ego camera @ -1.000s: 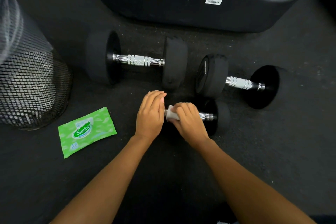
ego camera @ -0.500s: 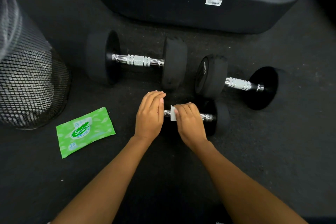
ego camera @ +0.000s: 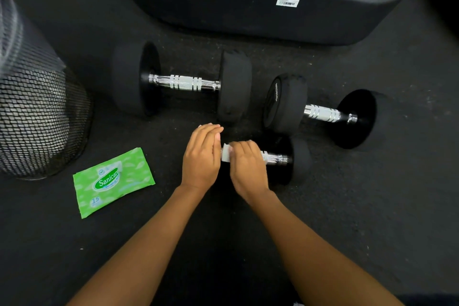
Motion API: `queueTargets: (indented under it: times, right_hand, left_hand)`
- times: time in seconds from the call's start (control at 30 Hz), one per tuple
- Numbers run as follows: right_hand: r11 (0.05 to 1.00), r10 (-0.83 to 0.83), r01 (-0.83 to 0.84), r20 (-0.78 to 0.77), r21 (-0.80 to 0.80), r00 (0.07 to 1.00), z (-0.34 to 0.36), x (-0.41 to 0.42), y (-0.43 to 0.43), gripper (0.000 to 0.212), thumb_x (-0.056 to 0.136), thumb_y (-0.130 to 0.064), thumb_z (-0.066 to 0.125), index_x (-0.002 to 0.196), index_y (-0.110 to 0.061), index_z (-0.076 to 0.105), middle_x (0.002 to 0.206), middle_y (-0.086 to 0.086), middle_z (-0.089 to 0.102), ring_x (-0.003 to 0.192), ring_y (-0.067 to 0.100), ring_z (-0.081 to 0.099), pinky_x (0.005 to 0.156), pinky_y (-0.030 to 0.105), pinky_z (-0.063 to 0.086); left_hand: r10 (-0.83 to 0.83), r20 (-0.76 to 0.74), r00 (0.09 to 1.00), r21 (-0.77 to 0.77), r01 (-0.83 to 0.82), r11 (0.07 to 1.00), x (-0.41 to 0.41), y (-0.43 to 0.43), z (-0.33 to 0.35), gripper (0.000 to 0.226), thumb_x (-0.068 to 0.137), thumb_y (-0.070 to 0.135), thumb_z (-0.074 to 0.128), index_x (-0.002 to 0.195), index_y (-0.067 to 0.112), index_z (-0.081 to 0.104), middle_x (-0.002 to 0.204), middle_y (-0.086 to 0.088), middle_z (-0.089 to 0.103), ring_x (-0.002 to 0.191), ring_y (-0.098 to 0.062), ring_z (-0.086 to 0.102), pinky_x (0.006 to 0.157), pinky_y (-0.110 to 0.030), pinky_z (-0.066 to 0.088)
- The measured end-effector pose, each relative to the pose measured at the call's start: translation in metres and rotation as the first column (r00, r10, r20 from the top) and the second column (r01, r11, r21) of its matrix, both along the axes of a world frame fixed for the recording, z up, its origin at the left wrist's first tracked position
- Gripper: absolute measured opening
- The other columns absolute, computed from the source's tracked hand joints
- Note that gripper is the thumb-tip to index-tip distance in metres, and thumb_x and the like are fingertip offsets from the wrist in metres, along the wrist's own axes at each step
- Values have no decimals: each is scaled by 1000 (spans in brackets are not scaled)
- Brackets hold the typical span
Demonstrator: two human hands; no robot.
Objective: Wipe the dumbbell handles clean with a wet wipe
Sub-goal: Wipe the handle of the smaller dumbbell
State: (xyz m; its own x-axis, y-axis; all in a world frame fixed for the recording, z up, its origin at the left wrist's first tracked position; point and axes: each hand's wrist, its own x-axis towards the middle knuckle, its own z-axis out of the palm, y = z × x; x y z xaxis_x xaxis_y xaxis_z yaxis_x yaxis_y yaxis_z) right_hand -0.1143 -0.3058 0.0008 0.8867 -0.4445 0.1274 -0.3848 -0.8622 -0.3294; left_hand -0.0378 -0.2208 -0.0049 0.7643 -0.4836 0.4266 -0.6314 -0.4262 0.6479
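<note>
Small dumbbell [ego camera: 299, 160]: lies on its side on the floor [ego camera: 372, 218], just in front of the person, nearest of the three dumbbells.
Long axis: runs left to right across the view, the right end a touch nearer the person; the black right head points right.
Handle [ego camera: 274, 158]: chrome, ringed, bare only between the right grip and the right head.
Wet wipe [ego camera: 225, 153]: white, wrapped on the handle's left part, a small edge showing between the two hands.
Right grip [ego camera: 246, 165]: closed over the wipe and handle from above, fingers curled away from the person, knuckles up, wrist slanting in from the lower right.
Left grip [ego camera: 202, 156]: not clasping anything; fingers straight and together, palm down, laid over the dumbbell's left end, which is hidden under it. Fingertips point away and slightly right.
Forearms: both bare, reaching in from the bottom edge and converging on the dumbbell.
Large dumbbell [ego camera: 183, 83]: beyond the hands, to the left, axis also left to right, chrome handle uncovered.
Second dumbbell [ego camera: 323, 113]: beyond and to the right, its axis dipping towards the right.
Wipes packet [ego camera: 113, 181]: green, flat on the floor left of the left grip.
Mesh bin [ego camera: 37, 119]: black, at the far left.
Machine base [ego camera: 248, 7]: dark, across the top.
</note>
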Motion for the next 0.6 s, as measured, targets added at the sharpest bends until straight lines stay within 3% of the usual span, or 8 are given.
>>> queueTargets:
  times: [0.1,0.2,0.33,0.4,0.47,0.53,0.6]
  right_hand:
    - [997,79,-79,-58,11,995,5,13,1,43,89,-19,22,74,-7,60,69,8,61,66,24,53,75,41,49]
    - [997,77,-74,-64,33,995,6,8,-10,45,94,-24,22,74,-8,60,70,9,62,68,24,53,76,39,47]
    - [997,34,-25,-128,69,991,8,13,-17,34,98,-18,36,78,-5,60,78,14,64,78,28,54,82,39,42]
    - [994,63,-55,-90,91,994,10,14,-11,31,96,-16,37,79,-5,61,79,14,65,78,28,55,83,39,43]
    - [987,117,-117,3,112,993,7,7,-4,27,94,-15,38,89,-5,63,85,11,66,82,25,56,92,39,43]
    - [975,149,-157,57,160,987,2,-6,-6,31,95,-18,36,109,-6,61,104,7,65,98,20,54,106,31,32]
    - [968,163,-176,87,179,983,-1,-17,-14,30,95,-20,41,118,-8,57,114,4,62,108,17,51,110,27,24]
  left_hand:
    - [0,-5,1000,5,0,1000,1,0,0,36,96,15,35,108,-1,65,110,-12,66,112,-17,50,105,-28,34]
    - [-12,-3,1000,2,12,1000,0,2,1,35,96,14,35,109,-2,64,110,-12,65,112,-17,50,106,-26,33]
    - [-12,8,1000,7,12,1000,0,1,1,36,96,14,35,109,-2,64,110,-13,65,112,-16,49,104,-31,34]
    - [-3,4,1000,-3,3,1000,0,1,0,36,96,14,35,108,-2,64,109,-13,66,111,-17,50,104,-31,34]
    - [-1,8,1000,-14,1,1000,0,1,0,34,95,12,36,107,-3,65,108,-14,66,110,-16,50,104,-29,34]
    - [-6,7,1000,-19,7,1000,0,1,1,33,95,11,37,107,-3,65,108,-14,66,110,-16,49,105,-26,33]
    - [-12,17,1000,-14,12,1000,-1,1,2,34,96,13,36,107,-3,64,108,-13,66,111,-16,49,106,-23,31]
